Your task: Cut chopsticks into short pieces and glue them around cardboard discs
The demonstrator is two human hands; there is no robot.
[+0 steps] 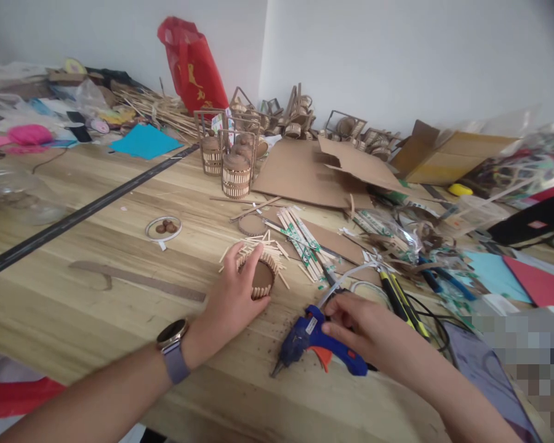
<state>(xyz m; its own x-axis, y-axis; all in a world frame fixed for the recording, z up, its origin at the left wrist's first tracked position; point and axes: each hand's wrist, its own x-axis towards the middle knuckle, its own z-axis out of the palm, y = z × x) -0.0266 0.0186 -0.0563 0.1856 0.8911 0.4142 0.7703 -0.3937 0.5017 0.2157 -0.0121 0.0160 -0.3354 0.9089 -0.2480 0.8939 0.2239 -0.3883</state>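
Observation:
My left hand (231, 295) curls round a small round piece (261, 277) made of a cardboard disc ringed with short wooden sticks, which rests on the wooden table (120, 258). A watch sits on that wrist. My right hand (360, 332) lies on a blue glue gun (311, 341) with an orange trigger, lying on its side with its nozzle pointing to the lower left. The fingers are bent over the gun's rear end, where a clear glue stick (346, 277) sticks out. Loose sticks (277, 249) lie just beyond the round piece.
Finished stick-and-cardboard lanterns (235, 169) stand further back. Cardboard sheets (305, 175), chopstick packets (305, 243), cutters (397, 295), a tape ring (164, 229), a long black ruler (87, 212), a red bag (194, 64) and coloured paper crowd the table. Clutter fills the right side.

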